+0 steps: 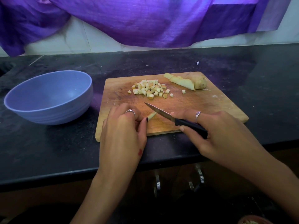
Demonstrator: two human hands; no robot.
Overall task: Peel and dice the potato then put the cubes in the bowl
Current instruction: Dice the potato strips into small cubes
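While the left hand (124,125) pinches a thin potato strip (152,116) against the cutting board (202,109), fingers curled round its near end, the right hand (215,131) grips the black handle of the knife (163,114), whose blade lies across the strip's far end. The step in hand appears to be cross-cutting this strip into cubes. Keep the left fingertips tucked back from the blade and advance them only between cuts. Match each cut to the width of the strip so that the pieces agree with the diced cubes (150,88) heaped at mid-board. Press straight down; the strip is slender and may roll. Uncut potato pieces (186,82) lie at the far edge of the board, partly unpeeled by the look of them. The blue bowl (48,96) stands just left of the board and holds no cubes.
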